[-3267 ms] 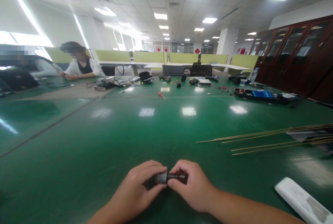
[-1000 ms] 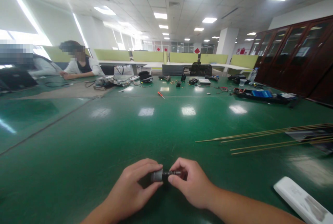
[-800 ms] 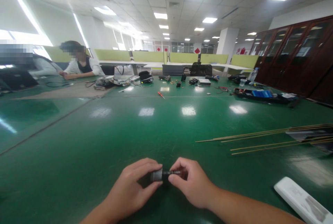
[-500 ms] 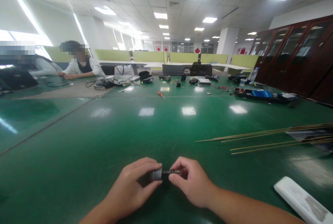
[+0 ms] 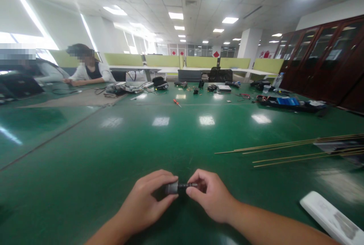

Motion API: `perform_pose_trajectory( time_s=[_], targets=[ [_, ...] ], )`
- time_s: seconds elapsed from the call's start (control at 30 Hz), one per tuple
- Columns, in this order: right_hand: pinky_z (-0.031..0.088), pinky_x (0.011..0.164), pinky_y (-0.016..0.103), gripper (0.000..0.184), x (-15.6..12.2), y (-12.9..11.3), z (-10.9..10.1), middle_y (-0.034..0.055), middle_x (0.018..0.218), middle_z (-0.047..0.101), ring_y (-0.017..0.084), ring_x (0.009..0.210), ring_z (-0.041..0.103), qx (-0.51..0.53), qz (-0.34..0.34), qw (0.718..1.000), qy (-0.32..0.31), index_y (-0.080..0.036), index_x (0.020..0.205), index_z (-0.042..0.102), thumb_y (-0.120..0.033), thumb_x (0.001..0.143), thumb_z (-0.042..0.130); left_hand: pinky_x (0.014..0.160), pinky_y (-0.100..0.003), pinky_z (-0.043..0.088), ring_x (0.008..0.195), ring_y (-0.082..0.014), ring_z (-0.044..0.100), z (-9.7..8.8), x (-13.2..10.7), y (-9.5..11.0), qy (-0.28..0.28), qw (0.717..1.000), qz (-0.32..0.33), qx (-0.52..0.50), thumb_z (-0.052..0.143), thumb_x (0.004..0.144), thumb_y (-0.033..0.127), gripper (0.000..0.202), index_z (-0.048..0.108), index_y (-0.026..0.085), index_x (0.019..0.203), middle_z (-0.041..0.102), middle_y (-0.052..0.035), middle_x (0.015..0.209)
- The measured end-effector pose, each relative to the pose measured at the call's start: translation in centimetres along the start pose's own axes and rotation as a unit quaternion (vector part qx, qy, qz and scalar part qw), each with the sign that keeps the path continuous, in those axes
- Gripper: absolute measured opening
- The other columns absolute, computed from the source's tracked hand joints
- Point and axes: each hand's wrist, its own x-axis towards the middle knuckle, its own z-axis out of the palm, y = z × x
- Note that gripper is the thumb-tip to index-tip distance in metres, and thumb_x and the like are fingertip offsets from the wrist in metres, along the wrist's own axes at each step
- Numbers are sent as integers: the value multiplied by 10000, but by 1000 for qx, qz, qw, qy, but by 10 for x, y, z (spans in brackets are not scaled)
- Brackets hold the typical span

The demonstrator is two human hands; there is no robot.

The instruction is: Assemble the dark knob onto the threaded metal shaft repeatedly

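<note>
Near the bottom centre of the frame, just above a glossy green tabletop [image 5: 136, 142], two bare hands meet over a small cylindrical part lying level between them. The left hand [image 5: 148, 199] is clamped on a short, dull-grey cylinder [image 5: 172, 188], its thumb below and its fingers above. From the cylinder's right end a thin, dark, ringed rod [image 5: 182, 186] runs toward the right of the frame, where the right hand [image 5: 212, 193] pinches it between thumb and forefinger; the rod's tip shows just past that grip. The two hands are near each other but apart, with a short stretch of rod visible between them. Whether the part touches the tabletop cannot be told.

At the lower right, a long white object with rounded corners [image 5: 327, 214] lies on the green surface, cut off by the frame edge. Above it, several thin, straw-coloured sticks [image 5: 273, 148] reach in from the right edge. Higher up, around the middle, lies an orange-handled screwdriver [image 5: 176, 102]; right of that, a long black tray [image 5: 267, 103] holds something blue. Two people sit at the upper left, the nearer to centre in a white sleeve [image 5: 105, 73].
</note>
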Motion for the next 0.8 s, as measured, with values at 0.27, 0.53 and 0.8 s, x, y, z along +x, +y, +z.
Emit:
perform_pose_trajectory(
  time_s=[0.27,0.53,0.8],
  targets=[
    [387,602,232,76,0,2,1,-32,677,579,119,622,511,6,-2,1000,-1,-160,841,654,-215,809,696,777,-237,597,847,-166,731,-1,0,1,2,1000,-2,1,716,838,191,222,722,221,1058,753,-47,957],
    [386,596,229,80,1,1,0,-33,669,576,120,620,508,8,1,1000,-4,-161,845,645,-212,813,698,785,-247,598,859,-171,728,0,-2,-3,-1,1000,-6,4,715,839,192,226,721,222,1062,752,-49,965],
    [389,598,241,73,0,3,2,-32,677,573,124,617,507,9,-5,1000,2,-164,842,638,-208,821,692,793,-241,596,871,-168,731,-1,-2,-3,4,1000,-4,8,724,838,196,244,717,232,1080,753,-45,984]
  ],
)
